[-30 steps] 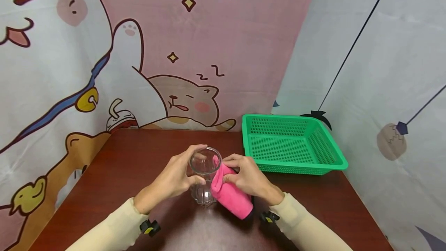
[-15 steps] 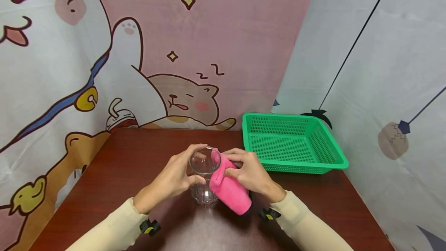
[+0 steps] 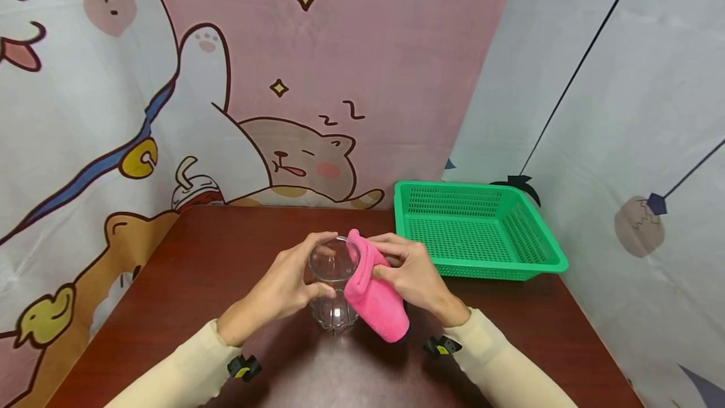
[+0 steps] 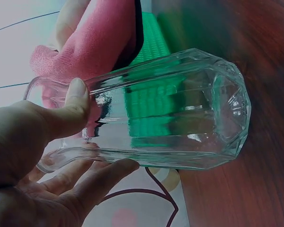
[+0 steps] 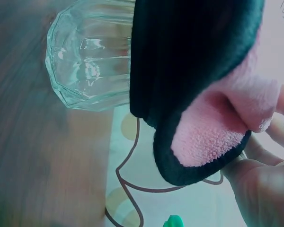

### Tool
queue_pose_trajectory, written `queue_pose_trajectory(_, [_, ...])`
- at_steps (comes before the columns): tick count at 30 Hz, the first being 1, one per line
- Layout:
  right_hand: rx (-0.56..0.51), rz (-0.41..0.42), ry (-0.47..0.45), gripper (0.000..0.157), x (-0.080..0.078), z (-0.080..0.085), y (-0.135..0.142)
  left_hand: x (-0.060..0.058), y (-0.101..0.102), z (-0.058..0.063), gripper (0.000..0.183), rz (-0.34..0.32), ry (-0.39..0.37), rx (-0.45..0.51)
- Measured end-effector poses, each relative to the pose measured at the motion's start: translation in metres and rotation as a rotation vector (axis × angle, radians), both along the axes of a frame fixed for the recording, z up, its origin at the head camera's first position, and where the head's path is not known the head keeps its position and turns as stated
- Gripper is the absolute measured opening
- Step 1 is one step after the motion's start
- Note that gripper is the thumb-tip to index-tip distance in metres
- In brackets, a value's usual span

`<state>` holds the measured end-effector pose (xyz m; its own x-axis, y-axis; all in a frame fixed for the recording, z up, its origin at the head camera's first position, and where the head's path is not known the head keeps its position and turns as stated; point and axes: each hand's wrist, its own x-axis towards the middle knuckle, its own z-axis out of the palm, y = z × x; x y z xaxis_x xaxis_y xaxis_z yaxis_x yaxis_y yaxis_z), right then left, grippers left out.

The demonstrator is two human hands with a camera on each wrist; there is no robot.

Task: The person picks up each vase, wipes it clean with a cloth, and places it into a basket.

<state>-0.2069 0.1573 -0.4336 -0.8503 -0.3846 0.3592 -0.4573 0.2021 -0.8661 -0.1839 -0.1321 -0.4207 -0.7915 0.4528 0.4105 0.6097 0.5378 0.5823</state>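
A clear glass vase (image 3: 335,307) with a faceted base stands upright over the table. My left hand (image 3: 291,279) grips it around the neck, thumb on the near side and fingers on the far side, as the left wrist view also shows on the glass vase (image 4: 180,109). In my right hand (image 3: 410,272) is a folded pink cloth (image 3: 379,307), pinched between thumb and fingers. The cloth lies against the right side of the vase's rim. From the right wrist, a dark backing (image 5: 180,47) shows on the cloth (image 5: 208,132), covering the vase's upper part.
A green plastic basket (image 3: 404,225) with perforated walls stands at the back right of the dark red-brown table (image 3: 226,250). Behind and beside the table hang cloth backdrops with cartoon animals (image 3: 308,162).
My right hand has moved up and slightly away with the cloth, whose top edge now rises above the vase's rim. The left hand and vase have stayed nearly in place.
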Motion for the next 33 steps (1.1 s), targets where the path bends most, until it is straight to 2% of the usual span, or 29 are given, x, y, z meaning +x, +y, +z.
queue_pose_trajectory(16, [0.075, 0.002, 0.083, 0.045, 0.0015, 0.0040, -0.0023, 0.0003, -0.0007, -0.0004, 0.102, -0.008, -0.005, 0.006])
queue_pose_trajectory(27, [0.234, -0.043, 0.242, 0.043, 0.0006, 0.0043, -0.0055, -0.0005, -0.0011, -0.0011, 0.102, -0.006, 0.001, 0.006])
queue_pose_trajectory(33, [0.314, -0.033, 0.278, 0.037, 0.0002, 0.0031, -0.0081, -0.0005, -0.0004, -0.0005, 0.102, -0.007, -0.008, 0.005])
